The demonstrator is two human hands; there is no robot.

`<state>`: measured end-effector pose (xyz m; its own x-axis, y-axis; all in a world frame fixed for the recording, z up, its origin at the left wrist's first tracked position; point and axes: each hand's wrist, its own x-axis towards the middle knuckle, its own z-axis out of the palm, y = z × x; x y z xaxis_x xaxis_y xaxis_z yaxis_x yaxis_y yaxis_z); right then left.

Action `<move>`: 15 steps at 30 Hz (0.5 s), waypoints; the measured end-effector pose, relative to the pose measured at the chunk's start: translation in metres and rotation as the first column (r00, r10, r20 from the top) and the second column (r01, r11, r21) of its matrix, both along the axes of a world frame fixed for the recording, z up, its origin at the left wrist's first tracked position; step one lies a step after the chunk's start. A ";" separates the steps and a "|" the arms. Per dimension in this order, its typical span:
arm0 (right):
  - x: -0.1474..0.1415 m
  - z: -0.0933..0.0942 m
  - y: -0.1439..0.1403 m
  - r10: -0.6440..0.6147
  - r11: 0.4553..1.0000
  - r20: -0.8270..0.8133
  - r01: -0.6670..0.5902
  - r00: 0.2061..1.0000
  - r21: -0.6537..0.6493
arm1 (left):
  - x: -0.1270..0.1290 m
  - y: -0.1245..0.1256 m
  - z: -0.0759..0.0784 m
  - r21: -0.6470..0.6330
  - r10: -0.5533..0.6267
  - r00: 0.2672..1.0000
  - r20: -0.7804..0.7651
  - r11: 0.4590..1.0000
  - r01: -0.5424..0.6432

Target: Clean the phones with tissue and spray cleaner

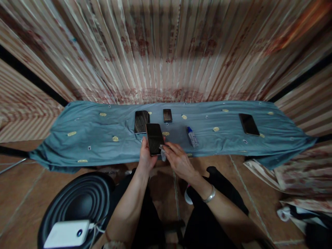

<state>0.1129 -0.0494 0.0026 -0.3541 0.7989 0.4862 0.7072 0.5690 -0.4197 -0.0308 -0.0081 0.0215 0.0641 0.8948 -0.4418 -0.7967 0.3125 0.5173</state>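
My left hand (146, 157) is wrapped round the lower part of a dark smartphone (154, 136), which is tilted with its screen up over the near edge of the table. Pinched in the fingers of my right hand (180, 162) is a small whitish, translucent cloth or wipe (163, 154), touching the phone's lower right corner. Just behind the phone lies a larger dark tablet-like device (141, 118), partly covered by it. A small dark square object (167, 115) rests farther back. To the right, a clear bottle with a blue cap (192, 137) lies on the cloth.
A teal patterned cloth (103, 124) covers the narrow table. Another dark flat device (249, 123) lies at its right. Striped curtains (166, 52) hang behind. A black round ridged stool (80, 197) stands at lower left, bearing a white power bank (66, 233) with a cable.
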 end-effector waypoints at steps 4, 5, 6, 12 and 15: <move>-0.005 0.000 0.000 0.029 0.999 0.061 -0.030 0.998 0.015 | 0.004 0.000 0.000 -0.031 0.006 1.000 0.017 1.000 -0.005; -0.006 0.000 0.000 0.045 0.999 0.070 -0.046 0.997 0.015 | 0.005 0.000 0.000 -0.043 -0.001 1.000 0.026 0.999 0.002; -0.008 0.001 0.000 0.063 0.998 0.079 -0.065 0.995 0.016 | 0.006 0.000 0.001 -0.058 -0.007 1.000 0.031 0.998 0.009; -0.014 0.007 0.005 0.128 0.991 0.093 -0.131 0.987 0.024 | 0.008 -0.002 0.004 -0.077 -0.002 1.000 0.013 0.997 0.003; -0.010 0.008 0.010 0.178 0.984 0.050 -0.179 0.983 0.007 | 0.005 -0.003 0.003 -0.059 -0.021 1.000 0.015 0.998 0.022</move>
<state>0.1024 -0.0390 0.0110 -0.5143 0.7150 0.4736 0.6136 0.6926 -0.3793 -0.0258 -0.0110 0.0249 0.0900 0.8654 -0.4929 -0.7967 0.3595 0.4858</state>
